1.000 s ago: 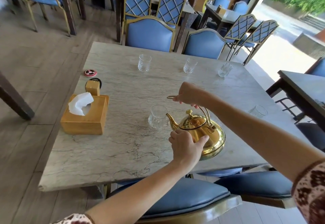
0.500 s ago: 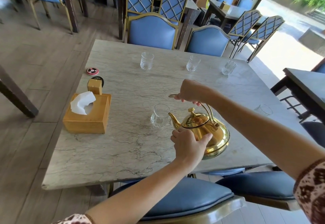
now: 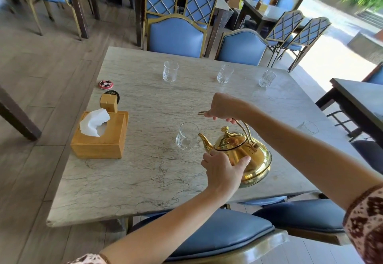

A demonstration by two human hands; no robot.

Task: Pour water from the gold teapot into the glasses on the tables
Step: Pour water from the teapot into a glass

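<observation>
The gold teapot hangs tilted just above the marble table, its spout at the rim of a clear glass. My right hand grips the teapot's arched handle from above. My left hand presses against the pot's near side, fingers wrapped on the body. Three more glasses stand along the far edge: one at left, one in the middle, one at right. Another glass sits near the right edge.
A wooden tissue box and a small wooden block stand at the table's left, with two round coasters behind. Blue padded chairs surround the table. A dark table is at right.
The teapot has tipped slightly further toward the near glass and its spout now reaches the rim. Both hands keep their hold.
</observation>
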